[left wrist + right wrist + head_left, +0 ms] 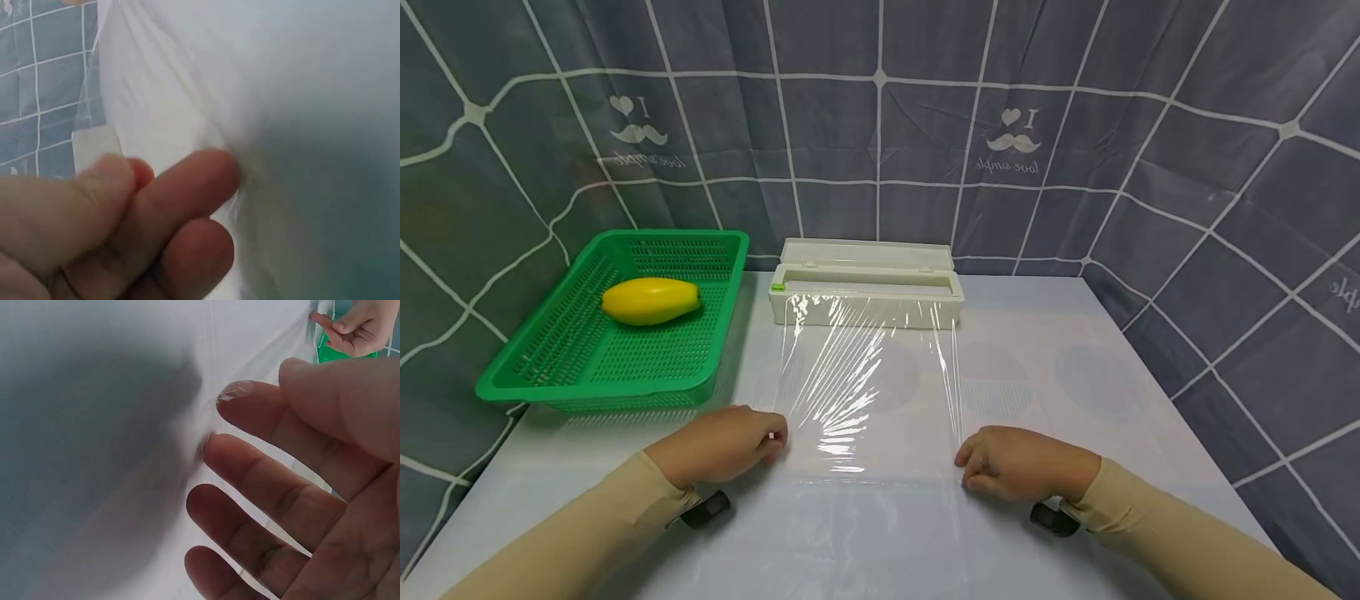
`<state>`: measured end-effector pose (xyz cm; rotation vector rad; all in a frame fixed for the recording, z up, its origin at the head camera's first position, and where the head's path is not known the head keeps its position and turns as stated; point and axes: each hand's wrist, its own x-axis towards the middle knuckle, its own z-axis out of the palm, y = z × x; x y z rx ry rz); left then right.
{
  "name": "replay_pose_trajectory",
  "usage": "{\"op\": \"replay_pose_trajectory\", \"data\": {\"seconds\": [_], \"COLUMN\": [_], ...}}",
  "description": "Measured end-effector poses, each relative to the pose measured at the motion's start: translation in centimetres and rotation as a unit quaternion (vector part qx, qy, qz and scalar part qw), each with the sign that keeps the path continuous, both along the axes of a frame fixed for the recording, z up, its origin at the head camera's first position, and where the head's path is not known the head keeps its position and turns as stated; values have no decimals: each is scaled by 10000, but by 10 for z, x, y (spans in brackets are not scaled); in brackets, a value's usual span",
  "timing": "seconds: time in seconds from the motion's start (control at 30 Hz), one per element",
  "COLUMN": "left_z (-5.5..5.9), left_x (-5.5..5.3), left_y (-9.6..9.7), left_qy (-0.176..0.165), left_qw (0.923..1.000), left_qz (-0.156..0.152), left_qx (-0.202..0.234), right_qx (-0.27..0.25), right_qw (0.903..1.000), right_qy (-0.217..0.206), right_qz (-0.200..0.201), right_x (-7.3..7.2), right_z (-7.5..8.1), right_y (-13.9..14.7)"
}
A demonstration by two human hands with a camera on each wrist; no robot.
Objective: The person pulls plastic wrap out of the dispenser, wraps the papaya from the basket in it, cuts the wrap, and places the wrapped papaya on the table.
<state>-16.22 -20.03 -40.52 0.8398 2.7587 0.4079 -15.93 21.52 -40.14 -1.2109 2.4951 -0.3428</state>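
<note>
A sheet of clear plastic wrap [857, 392] stretches from a white wrap dispenser [867, 310] towards me over the white table. At its near left corner my left hand [730, 442] has its fingers curled, and the thumb meets a finger beside the film; the exact pinch is partly hidden in the left wrist view. My right hand [1026, 462] is at the near right corner. Its fingers [250, 462] are spread and nearly straight in the right wrist view, with a crumpled bit of wrap clinging to the index fingertip. The thumb lies apart from that tip.
A green plastic basket [700, 379] stands at the left with a yellow papaya-like fruit [651, 301] inside. The dispenser's lid [865, 252] is raised at the back. Grey checked curtains [820, 125] enclose the table [1075, 375] at the back and sides.
</note>
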Motion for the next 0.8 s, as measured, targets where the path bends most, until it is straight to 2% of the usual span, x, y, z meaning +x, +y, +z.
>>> {"op": "replay_pose_trajectory", "data": {"seconds": [0.17,0.37,0.5,0.63,0.8], "left_z": [-6,-12,-14,-15,-18], "left_x": [0,1,0,-3,-6], "left_y": [2,4,4,2,-1], "left_qy": [-127,-148,23,232,56], "left_qw": [9991,9977,9964,9959,9971], "left_qz": [410,660,844,862,730], "left_qx": [-1,47,-27,-131,-187], "right_qx": [83,199,370,562,569], "right_qw": [9998,9995,9991,9984,9970], "right_qy": [149,196,121,-85,-515], "right_qz": [60,141,147,73,-100], "right_x": [2,5,8,12,12], "right_z": [-1,-1,2,6,9], "right_y": [0,0,1,2,8]}}
